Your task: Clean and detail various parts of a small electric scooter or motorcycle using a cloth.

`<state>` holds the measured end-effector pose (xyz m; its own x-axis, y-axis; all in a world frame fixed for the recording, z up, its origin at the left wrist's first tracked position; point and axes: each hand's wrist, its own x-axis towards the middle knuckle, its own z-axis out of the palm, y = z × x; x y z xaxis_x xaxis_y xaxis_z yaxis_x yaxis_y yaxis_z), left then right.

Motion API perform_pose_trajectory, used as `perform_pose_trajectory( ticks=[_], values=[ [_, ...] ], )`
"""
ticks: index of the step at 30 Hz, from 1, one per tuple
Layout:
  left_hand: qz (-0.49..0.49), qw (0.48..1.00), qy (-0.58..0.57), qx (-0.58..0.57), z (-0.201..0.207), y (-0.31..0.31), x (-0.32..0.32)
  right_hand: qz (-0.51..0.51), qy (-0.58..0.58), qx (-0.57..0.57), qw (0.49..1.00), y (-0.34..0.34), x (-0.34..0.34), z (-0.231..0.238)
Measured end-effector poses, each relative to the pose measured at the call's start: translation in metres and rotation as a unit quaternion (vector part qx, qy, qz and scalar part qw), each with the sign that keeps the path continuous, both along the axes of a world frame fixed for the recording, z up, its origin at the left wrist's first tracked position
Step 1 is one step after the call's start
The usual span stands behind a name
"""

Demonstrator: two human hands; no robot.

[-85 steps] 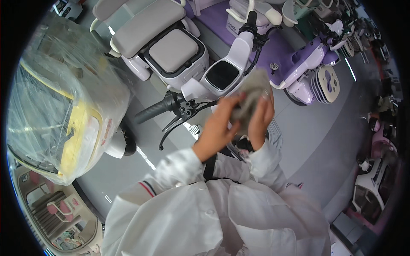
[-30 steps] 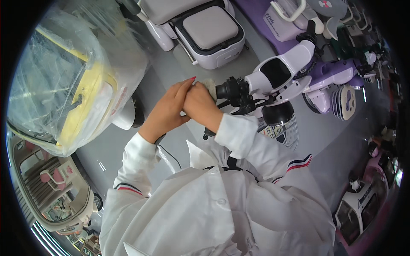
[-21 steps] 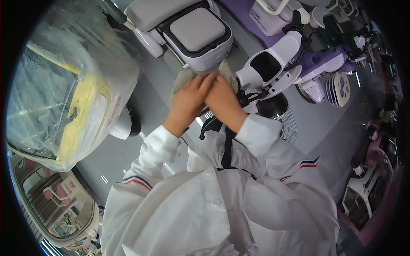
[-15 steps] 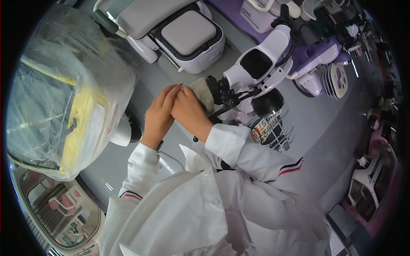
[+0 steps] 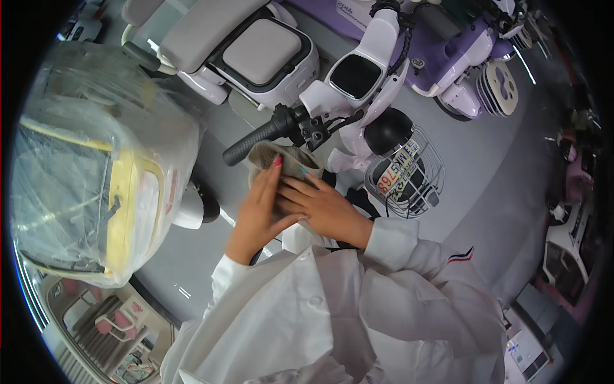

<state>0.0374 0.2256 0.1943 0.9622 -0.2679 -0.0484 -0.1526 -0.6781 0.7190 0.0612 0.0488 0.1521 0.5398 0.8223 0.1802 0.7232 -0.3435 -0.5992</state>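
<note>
Clear of the black handlebar grip (image 5: 258,139) it wrapped half a second ago, a grey cloth (image 5: 291,168) has dropped toward the wearer of a white jacket (image 5: 275,320), leaving the grip bare. Both hands hold the cloth between them, the left hand (image 5: 256,214) with fingers straight and close together, the right hand (image 5: 329,214) laid across it with fingers slightly spread and thumb out of sight. Reading the clock from the hands, the grip points in at eleven, just beyond the cloth; whether the two touch cannot be told. Just past twelve sits a black switch cluster (image 5: 315,132), with a dark display (image 5: 355,76) at one. A black round headlight (image 5: 387,130) shows at two, and a wire basket (image 5: 412,205) near three. Farther out, a grey padded seat (image 5: 263,50) stands at twelve and a yellow-and-white vehicle (image 5: 118,214) under clear plastic at nine. Beyond, a purple scooter (image 5: 451,61) is parked between one and two, while a beige vehicle (image 5: 96,320) at eight and a white-and-pink one at three line the edges.
</note>
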Motion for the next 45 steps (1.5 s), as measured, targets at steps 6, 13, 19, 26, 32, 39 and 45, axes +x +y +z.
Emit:
perform_pose_trajectory(
  ticks=[6, 13, 19, 26, 32, 39, 45],
  values=[
    [0.088, 0.987, -0.112, 0.079, -0.044, -0.027, -0.004, -0.085, 0.015, -0.011, 0.996, -0.036, 0.021, 0.023],
    [0.174, 0.951, -0.082, 0.243, -0.063, -0.042, 0.030, -0.125, -0.264, -0.075, 0.953, 0.018, 0.031, 0.006],
    [0.198, 0.971, -0.029, 0.134, -0.074, -0.017, -0.016, -0.068, -0.208, -0.027, 0.975, 0.025, 0.013, -0.018],
    [0.201, 0.943, -0.114, 0.239, -0.062, -0.051, 0.024, -0.146, -0.172, -0.050, 0.973, 0.008, 0.020, -0.011],
    [0.151, 0.960, -0.065, 0.225, -0.077, -0.016, -0.002, -0.158, -0.275, -0.121, 0.941, 0.035, -0.007, -0.033],
    [0.208, 0.939, -0.024, 0.272, -0.050, -0.043, -0.011, -0.128, -0.228, -0.141, 0.955, 0.018, -0.008, -0.015],
    [0.166, 0.962, -0.075, 0.205, -0.065, -0.046, 0.030, -0.183, -0.227, -0.174, 0.940, 0.007, 0.006, -0.011]
  ],
)
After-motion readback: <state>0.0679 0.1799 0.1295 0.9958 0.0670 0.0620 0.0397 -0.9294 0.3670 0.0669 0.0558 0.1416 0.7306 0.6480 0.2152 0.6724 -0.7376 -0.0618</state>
